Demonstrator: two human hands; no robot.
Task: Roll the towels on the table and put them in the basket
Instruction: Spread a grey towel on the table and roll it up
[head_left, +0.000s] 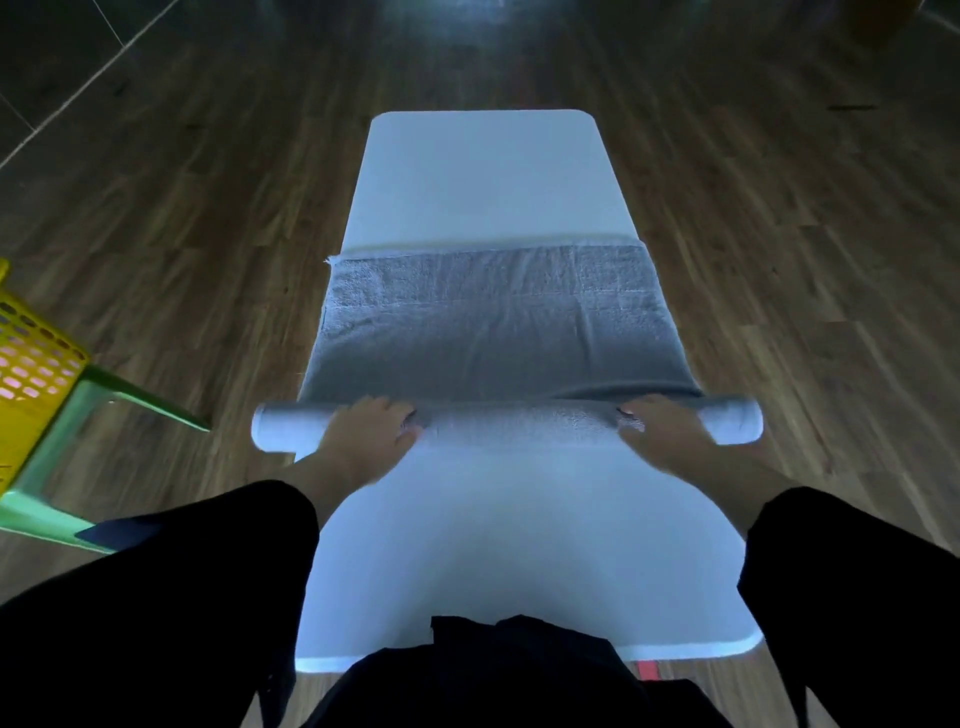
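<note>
**Position of the workpiece.** One grey towel (498, 322) lies across the white worktop (483, 176). Its near portion is wound into a roll (519, 426); its far portion lies flat, and the far hem sits about midway along the worktop. The long axis of the roll runs left to right, parallel to the near edge. Both ends of the roll overhang the left and right edges of the worktop.

**Hands.** The left hand (371, 431) is on the roll just inside the left edge. The right hand (670, 434) is on the roll just inside the right edge. On each hand the fingers are curved over the top of the roll, grasping it, with the thumb toward the centre. The fingertips on the far side are hidden, and both hands are slightly blurred.

**Governing relation.** The unrolled cloth lies directly beyond the fingers, toward the far edge. The rolling direction is therefore away from the body, at right angles to the roll axis. Both hands stand at about the same distance from the near edge, so the axis is square to the worktop. Uneven advance of either hand would likely skew the roll.

**Destination.** The yellow basket (31, 358) stands on a green stool (130, 389), off the left edge of the worktop. The left hand is the nearer one.
</note>
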